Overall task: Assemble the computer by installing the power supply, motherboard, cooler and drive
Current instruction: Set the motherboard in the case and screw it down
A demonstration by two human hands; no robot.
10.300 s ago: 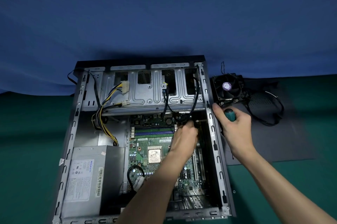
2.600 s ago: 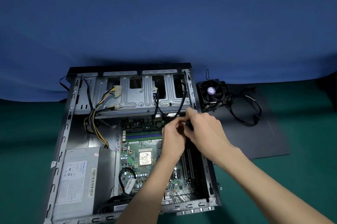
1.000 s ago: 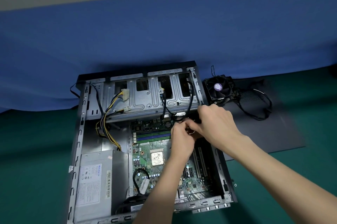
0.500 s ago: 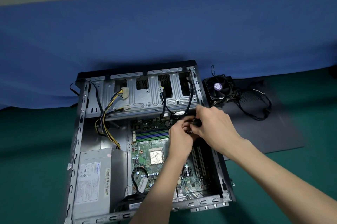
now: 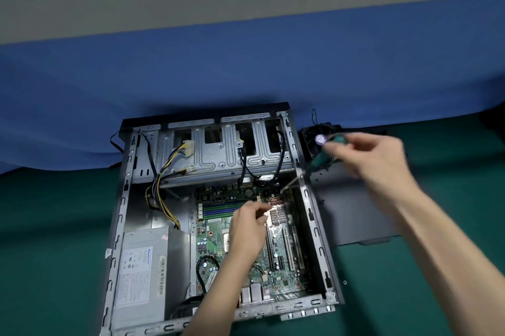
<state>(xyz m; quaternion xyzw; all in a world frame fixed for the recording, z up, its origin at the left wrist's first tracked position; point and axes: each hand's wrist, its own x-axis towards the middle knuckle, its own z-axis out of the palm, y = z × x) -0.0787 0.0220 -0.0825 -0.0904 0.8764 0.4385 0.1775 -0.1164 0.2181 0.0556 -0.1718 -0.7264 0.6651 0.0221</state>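
Head view: looked down on a computer case (image 5: 117, 226) lying open on a green table (image 5: 54, 240), in front of a blue cloth (image 5: 246, 62). Found the power supply (image 5: 147, 273) seated in the near left corner of the case, with yellow and black wires (image 5: 164, 185) running from behind it up to white plugs by the metal drive cage (image 5: 218, 152) at the far end. Found the motherboard (image 5: 213, 242) lying flat on the case floor just right of the power supply, partly hidden under the left hand (image 5: 247, 226). Saw that hand reaching in from the near side, fingers curled and fingertips drawn together just beside a small finned heatsink (image 5: 278, 217); could not tell if pinching anything. Saw the right hand (image 5: 377, 166) held above the right wall of the case, blurred, fingers wrapped round the handle end of a green-handled screwdriver (image 5: 318, 162), shaft slanting down and left across the case wall, tip just over the far right corner of the motherboard. Spotted the cooler (image 5: 320, 139) outside the case, just beyond its far right corner, fan up, partly hidden behind the screwdriver and the fingers. Noted a dark flat panel (image 5: 355, 212) on the table right of the case, under the right forearm.
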